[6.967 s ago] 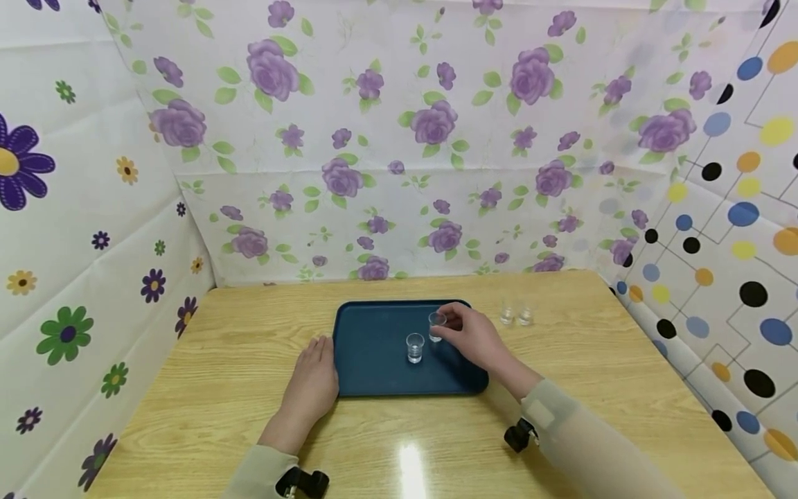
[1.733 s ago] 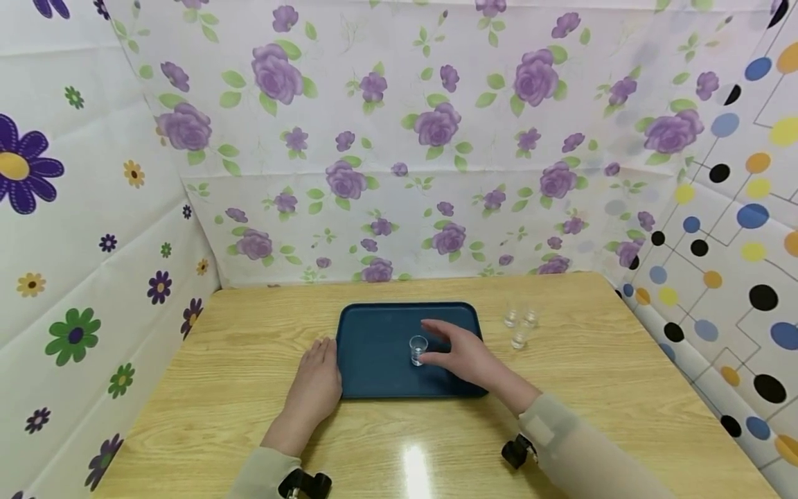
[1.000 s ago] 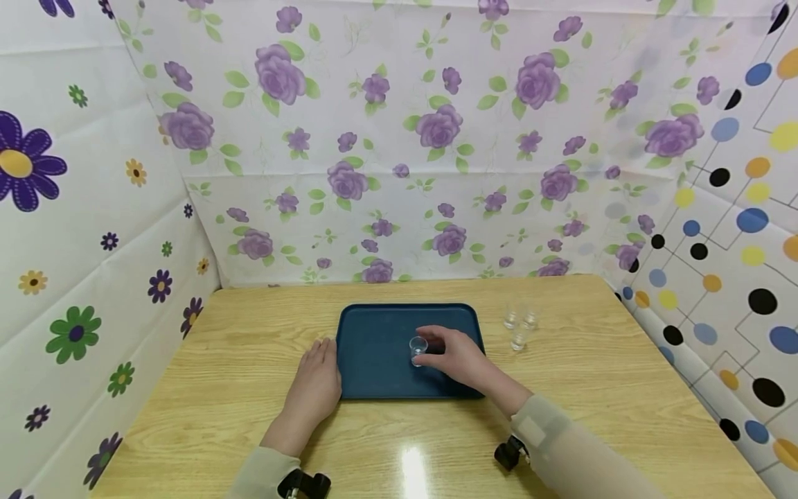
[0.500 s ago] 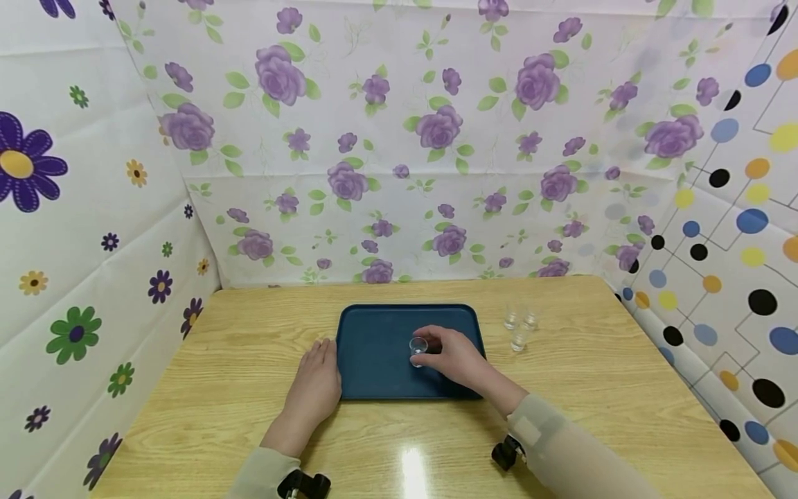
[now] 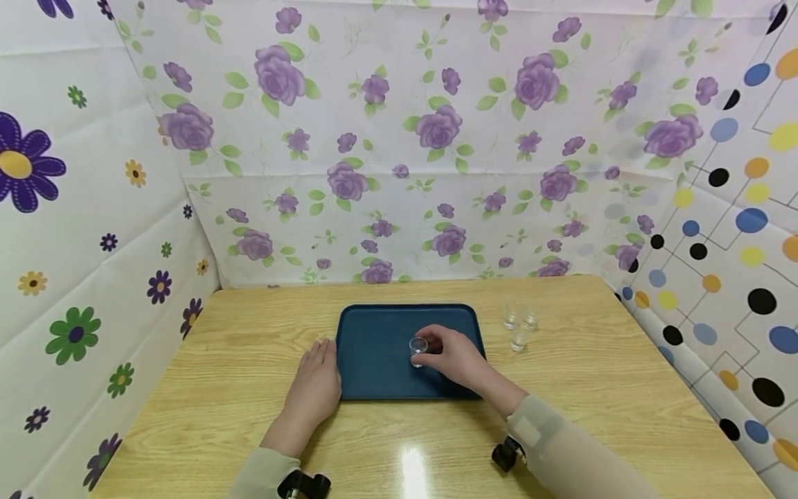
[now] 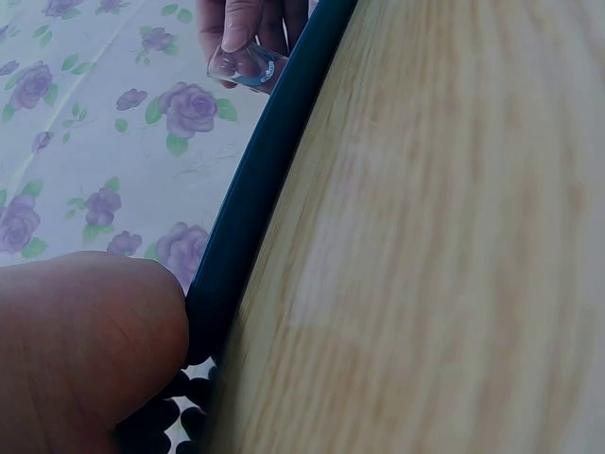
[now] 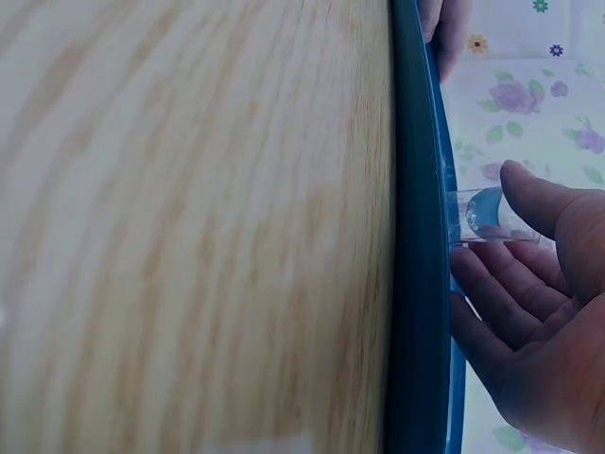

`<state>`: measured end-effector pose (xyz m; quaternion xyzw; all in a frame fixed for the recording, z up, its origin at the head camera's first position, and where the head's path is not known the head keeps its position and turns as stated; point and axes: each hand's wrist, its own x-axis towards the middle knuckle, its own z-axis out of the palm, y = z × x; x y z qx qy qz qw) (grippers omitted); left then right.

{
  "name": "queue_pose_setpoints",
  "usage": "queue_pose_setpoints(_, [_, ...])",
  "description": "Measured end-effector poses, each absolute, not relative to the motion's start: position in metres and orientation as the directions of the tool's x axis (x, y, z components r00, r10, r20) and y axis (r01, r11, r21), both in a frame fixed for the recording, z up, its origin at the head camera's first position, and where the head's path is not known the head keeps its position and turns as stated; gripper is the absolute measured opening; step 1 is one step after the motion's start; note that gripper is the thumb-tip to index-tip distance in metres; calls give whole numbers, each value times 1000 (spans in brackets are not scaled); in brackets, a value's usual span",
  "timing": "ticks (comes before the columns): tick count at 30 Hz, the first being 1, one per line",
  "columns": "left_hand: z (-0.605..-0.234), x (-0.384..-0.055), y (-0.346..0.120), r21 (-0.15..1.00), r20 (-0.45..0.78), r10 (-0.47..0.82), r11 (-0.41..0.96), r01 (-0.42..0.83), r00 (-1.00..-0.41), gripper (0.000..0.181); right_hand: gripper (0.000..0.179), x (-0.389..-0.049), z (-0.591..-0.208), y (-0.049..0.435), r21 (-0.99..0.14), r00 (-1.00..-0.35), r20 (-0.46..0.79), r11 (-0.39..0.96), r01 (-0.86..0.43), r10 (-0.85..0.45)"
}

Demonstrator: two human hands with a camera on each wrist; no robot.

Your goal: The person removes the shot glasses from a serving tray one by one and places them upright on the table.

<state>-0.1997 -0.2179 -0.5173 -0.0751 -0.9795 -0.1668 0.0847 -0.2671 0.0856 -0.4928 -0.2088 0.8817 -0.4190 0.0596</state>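
A small clear shot glass (image 5: 418, 352) stands upright on the dark blue tray (image 5: 374, 346). My right hand (image 5: 454, 355) holds it from the right between thumb and fingers. In the right wrist view the same glass (image 7: 487, 216) shows between the thumb and the fingers, close to the tray wall (image 7: 425, 236). At the tray's left edge rests my left hand (image 5: 316, 381), its fingers extended along the rim. The left wrist view shows only part of that hand (image 6: 90, 340) beside the tray rim (image 6: 250, 213).
Three more clear shot glasses stand grouped on the wooden table (image 5: 249, 360) right of the tray, the nearest one (image 5: 518, 339) in front of the other two. Patterned cloth walls (image 5: 399, 138) enclose the table at the back and both sides.
Earlier the right hand held another shot glass over the tray; that glass now stands with the others on the right. The right hand has since closed on the remaining glass. The left hand stays.
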Motion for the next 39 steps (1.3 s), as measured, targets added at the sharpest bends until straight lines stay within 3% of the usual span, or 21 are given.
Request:
queue_pose_setpoints(14, [-517, -200, -217, 319, 166, 114, 934, 163, -979, 51, 26, -263, -492, 90, -767, -917, 91, 560, -313, -388])
queue_pose_setpoints(39, [-515, -199, -217, 315, 174, 120, 934, 171, -977, 50, 27, -257, -460, 153, -756, -952, 109, 598, -266, -285])
